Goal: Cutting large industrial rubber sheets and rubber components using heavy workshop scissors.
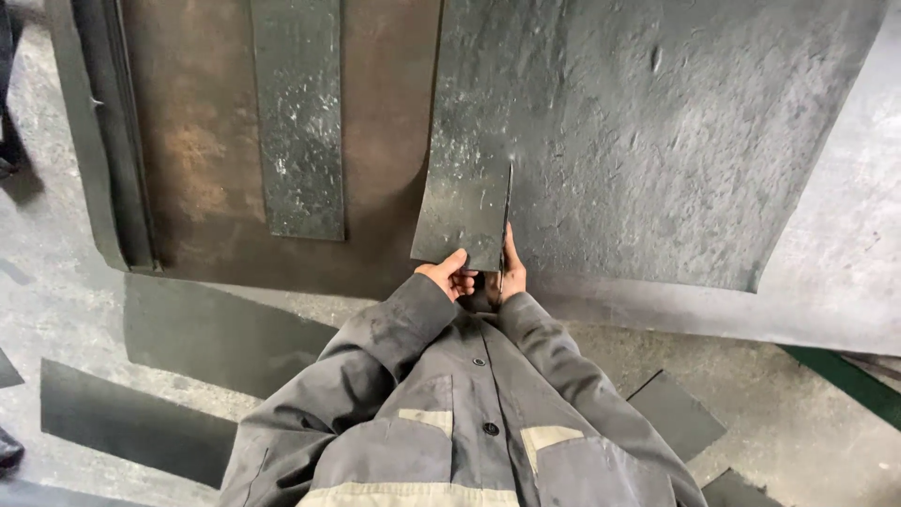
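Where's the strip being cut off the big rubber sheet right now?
In the head view, the cut strip lies centre frame, left of the big rubber sheet, its near end gripped by the left hand, with the right hand beside it.

Both arms reach forward, left hand (450, 274) and right hand (509, 270) close together, fingers curled.

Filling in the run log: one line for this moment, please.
left hand: grips cut strip of large dark rubber sheet | right hand: on cutting tool at slit, blade unclear
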